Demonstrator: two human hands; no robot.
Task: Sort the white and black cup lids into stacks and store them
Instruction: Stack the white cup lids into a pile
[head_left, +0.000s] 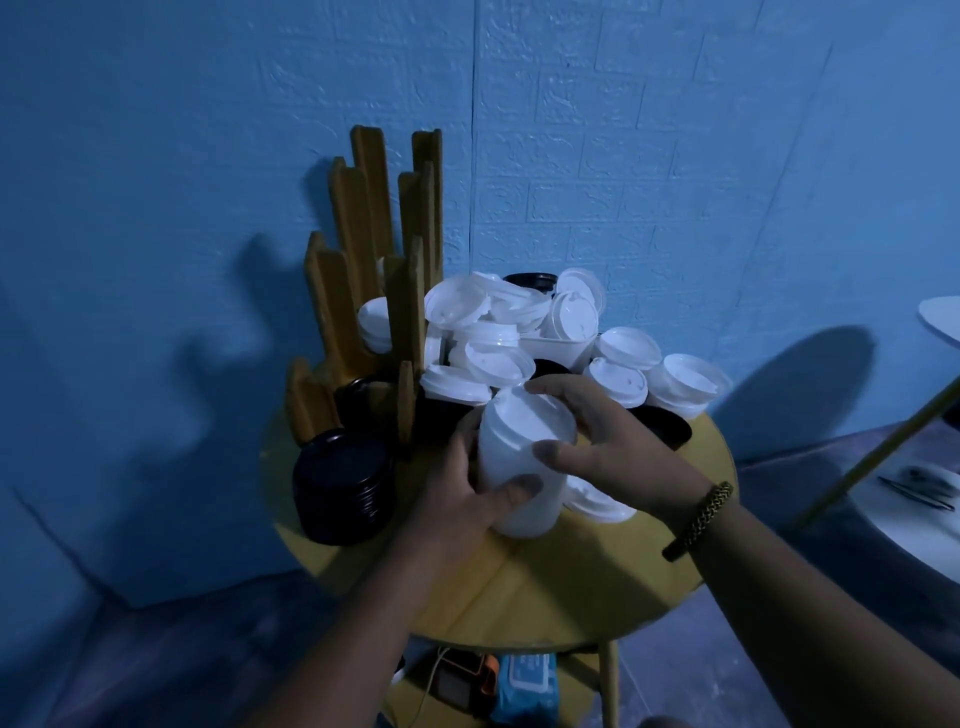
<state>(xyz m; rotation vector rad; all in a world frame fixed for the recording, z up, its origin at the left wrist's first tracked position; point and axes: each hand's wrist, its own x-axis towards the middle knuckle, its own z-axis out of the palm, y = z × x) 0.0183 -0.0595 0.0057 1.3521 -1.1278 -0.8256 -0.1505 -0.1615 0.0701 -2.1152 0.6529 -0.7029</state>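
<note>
Over a round yellow table (519, 597), the left hand (457, 493) grips a white lid stack (519, 452) from the side, while the right hand (618, 441) curls its fingers over the top lid. Pressing straight down with rims aligned should seat it squarely. One black lid stack (340, 488) stands beside one wooden rack (363, 234). About a dozen loose white lids (498, 358) lie piled behind.

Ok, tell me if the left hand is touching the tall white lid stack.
Touching. The head view shows the left hand wrapped round the side of the white lid stack, thumb pressed on its front.
</note>
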